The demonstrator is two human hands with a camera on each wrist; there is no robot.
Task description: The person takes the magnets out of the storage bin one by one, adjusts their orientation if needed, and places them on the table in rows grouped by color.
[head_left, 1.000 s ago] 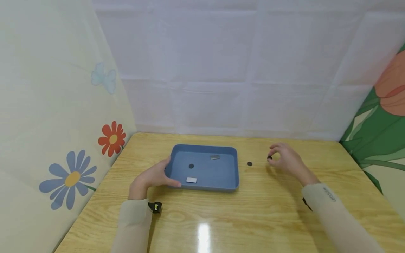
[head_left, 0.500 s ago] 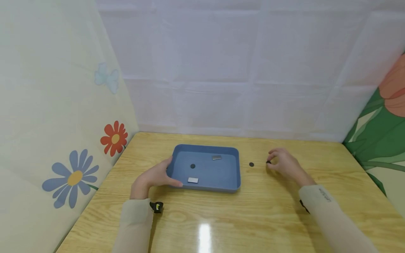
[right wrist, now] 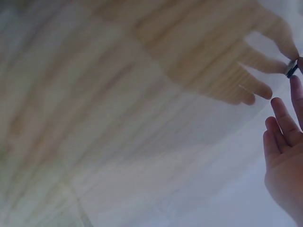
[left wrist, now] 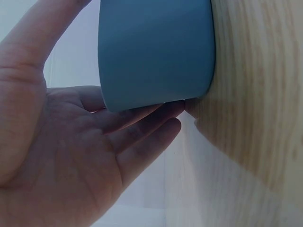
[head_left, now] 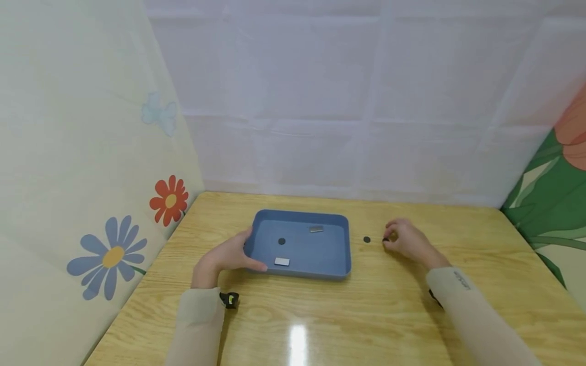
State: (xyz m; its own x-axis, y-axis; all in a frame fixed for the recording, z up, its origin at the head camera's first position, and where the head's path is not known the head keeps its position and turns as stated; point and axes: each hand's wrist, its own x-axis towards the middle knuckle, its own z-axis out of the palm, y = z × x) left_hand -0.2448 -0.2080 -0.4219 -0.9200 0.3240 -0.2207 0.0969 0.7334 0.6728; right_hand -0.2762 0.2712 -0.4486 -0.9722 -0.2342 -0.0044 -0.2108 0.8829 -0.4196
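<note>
Dark disc (head_left: 367,239) on the wooden table (head_left: 366,315), a second disc (head_left: 281,241) inside the one blue tray (head_left: 316,254).
Two small rectangles, a white rectangle (head_left: 282,262) and a grey rectangle (head_left: 316,229), also lie in the tray; the right hand (head_left: 408,242) pinches one small dark piece (head_left: 385,240) near the table's disc, while the left hand (head_left: 227,253), thumb and fingers spread wide, touches the tray's left end.

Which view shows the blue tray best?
The head view: it shows the blue tray from above, with most of its rim and floor visible and the left hand at one end. The left wrist view shows only part of its outer wall, close up; the right wrist view shows none of it.
</note>
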